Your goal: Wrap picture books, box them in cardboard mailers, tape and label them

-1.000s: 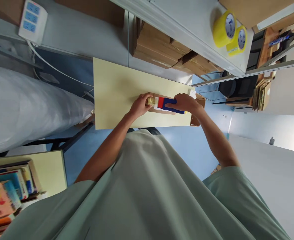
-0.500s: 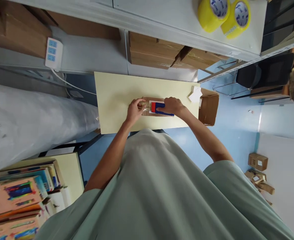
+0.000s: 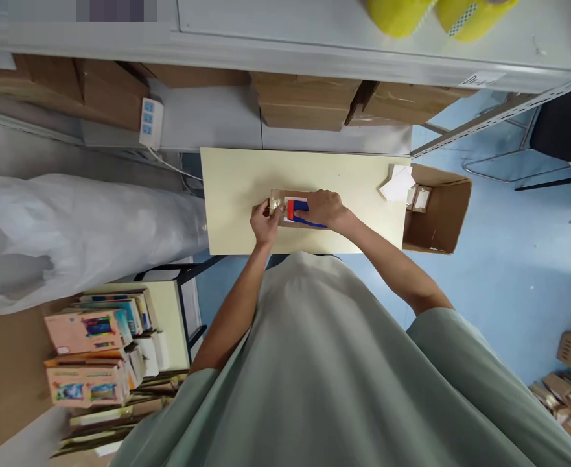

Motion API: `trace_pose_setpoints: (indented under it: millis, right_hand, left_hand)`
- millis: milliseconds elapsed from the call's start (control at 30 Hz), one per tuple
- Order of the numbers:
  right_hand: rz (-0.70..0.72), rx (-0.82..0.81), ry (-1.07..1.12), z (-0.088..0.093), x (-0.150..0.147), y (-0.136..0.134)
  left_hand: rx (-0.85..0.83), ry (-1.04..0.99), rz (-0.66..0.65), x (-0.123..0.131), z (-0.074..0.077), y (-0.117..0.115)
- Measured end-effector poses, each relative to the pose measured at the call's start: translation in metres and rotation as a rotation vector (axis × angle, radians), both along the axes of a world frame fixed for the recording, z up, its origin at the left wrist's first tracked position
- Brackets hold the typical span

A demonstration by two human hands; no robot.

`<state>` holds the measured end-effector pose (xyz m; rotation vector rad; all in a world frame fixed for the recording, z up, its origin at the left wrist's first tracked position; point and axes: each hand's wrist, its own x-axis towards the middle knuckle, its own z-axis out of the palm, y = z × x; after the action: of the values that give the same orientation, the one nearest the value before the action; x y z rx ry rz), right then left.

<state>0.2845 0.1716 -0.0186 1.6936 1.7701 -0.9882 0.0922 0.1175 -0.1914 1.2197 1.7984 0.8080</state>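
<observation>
A small brown cardboard package (image 3: 299, 194) lies on the cream table, with a white label partly visible on top. My right hand (image 3: 325, 207) is wrapped around a blue tape dispenser with a red front (image 3: 291, 210), resting over the label. Shiny clear tape (image 3: 276, 197) covers the package's left end. There my left hand (image 3: 264, 224) grips the end, thumb on top and fingers curled at the edge. The dispenser's far part is hidden beneath my right hand.
White paper slips (image 3: 398, 184) lie at the right of the table (image 3: 236, 194). Beside it stands an open carton (image 3: 433, 214) holding small labelled packages. A shelf (image 3: 285, 45) with yellow tape rolls (image 3: 402, 16) overhangs the far side. A large plastic-wrapped roll (image 3: 120, 220) is at left.
My left thumb and fingers have shifted from the tape by the dispenser to the package's left end, where the tape now lies flatter. The view has swung, showing more of the open carton.
</observation>
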Motion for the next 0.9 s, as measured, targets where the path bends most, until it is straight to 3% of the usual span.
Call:
trace_pose_setpoints:
  millis: [167,367,467,567,733,900]
  right_hand:
    - [-0.018,-0.031,0.075,0.010,0.020,0.004]
    - [-0.171,-0.150,0.112,0.042,0.134,-0.017]
    - [-0.225,-0.165,0.101,0.042,0.177,-0.031]
    - [-0.208,-0.121,0.017,0.023,0.180,-0.037]
    - [-0.109,-0.041,-0.068,-0.012,0.152,-0.038]
    - [-0.115,-0.033,-0.096,-0.018,0.142,-0.042]
  left_hand:
    - [-0.026,-0.004,0.068,-0.001,-0.001,0.001]
    - [-0.045,0.036,0.061,-0.003,0.001,0.006]
    - [-0.042,0.057,0.051,-0.004,-0.001,0.008]
    - [-0.027,0.086,0.050,-0.005,-0.005,0.009]
    - [-0.023,0.106,0.045,-0.007,-0.008,0.009]
    - [-0.001,0.104,-0.011,-0.013,-0.012,0.009]
